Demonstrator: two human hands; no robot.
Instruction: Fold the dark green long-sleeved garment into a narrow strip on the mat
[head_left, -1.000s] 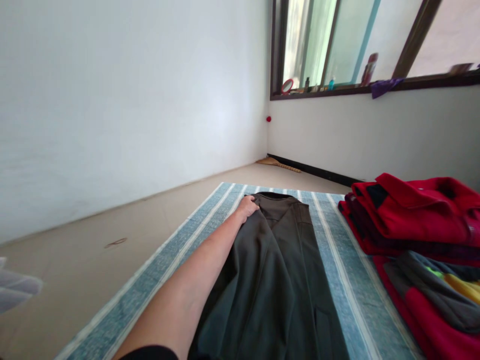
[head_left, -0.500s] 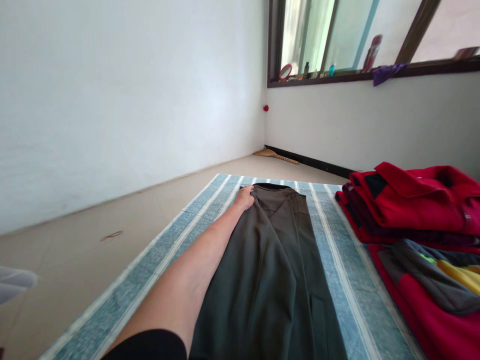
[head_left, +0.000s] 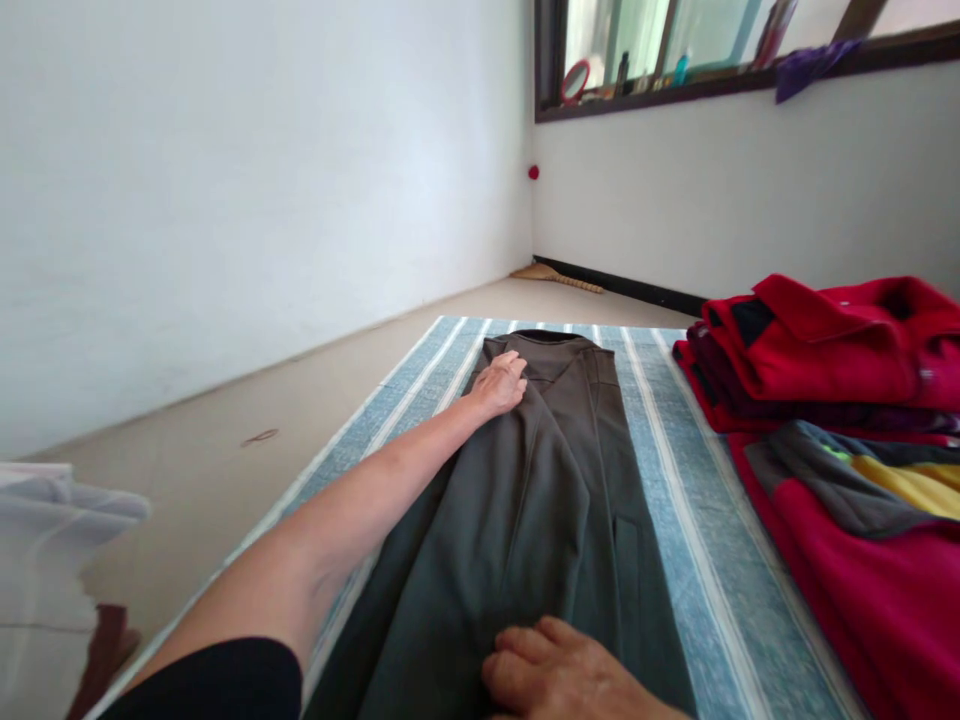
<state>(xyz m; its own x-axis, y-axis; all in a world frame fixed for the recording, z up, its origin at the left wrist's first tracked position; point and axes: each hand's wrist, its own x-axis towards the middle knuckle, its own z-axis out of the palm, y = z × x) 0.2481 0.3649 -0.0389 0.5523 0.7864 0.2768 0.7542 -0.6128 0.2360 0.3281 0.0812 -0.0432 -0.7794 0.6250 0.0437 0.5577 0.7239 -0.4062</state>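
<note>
A dark grey-green jacket (head_left: pixel 540 480), folded long and narrow, lies on a blue-and-white striped cloth (head_left: pixel 675 480). Its collar end points away from me, and a pocket slit shows on its right side. My left hand (head_left: pixel 501 384) rests on the jacket just below the collar, fingers lying over the fabric and slightly bent. Close to me, my right hand (head_left: pixel 574 675) is on the lower part of the jacket with its fingers curled into the cloth. Its fingertips are hidden, and the bottom of the view cuts off its wrist.
To the right are a stack of folded red clothes (head_left: pixel 840 350) and a red, grey and yellow garment (head_left: pixel 832 540). White fabric (head_left: pixel 52 560) hangs at the lower left. Beyond the cloth are the tiled floor (head_left: pixel 330 400), a broom (head_left: pixel 555 275) and a window sill with small items.
My left hand has moved off the jacket's upper left edge onto its front. My right hand has come into view at the bottom. The view has tilted down.
</note>
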